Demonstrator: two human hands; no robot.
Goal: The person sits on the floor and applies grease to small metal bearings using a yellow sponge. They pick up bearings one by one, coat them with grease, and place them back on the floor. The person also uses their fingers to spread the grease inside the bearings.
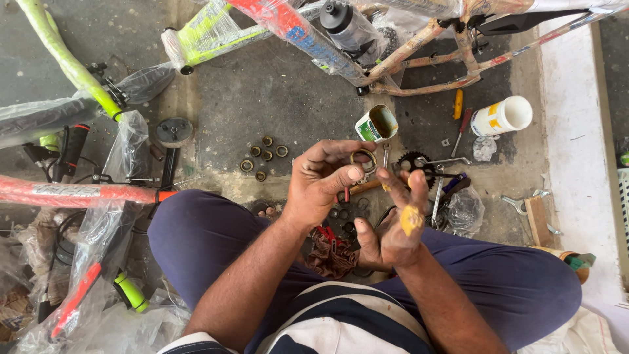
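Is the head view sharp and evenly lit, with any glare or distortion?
Head view: even daylight and soft shadows; left hand and ring sharp; right hand sharp too; glare on the plastic wrap; white ledge is bright; slight wide-angle bending at the edges.

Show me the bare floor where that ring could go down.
The left hand holds the ring. Barest patch: the floor between the small rings, the open tin and the wrapped bike frame above. Another: the pale slab right of the white tub. Crowded: around the sprocket and wrenches.
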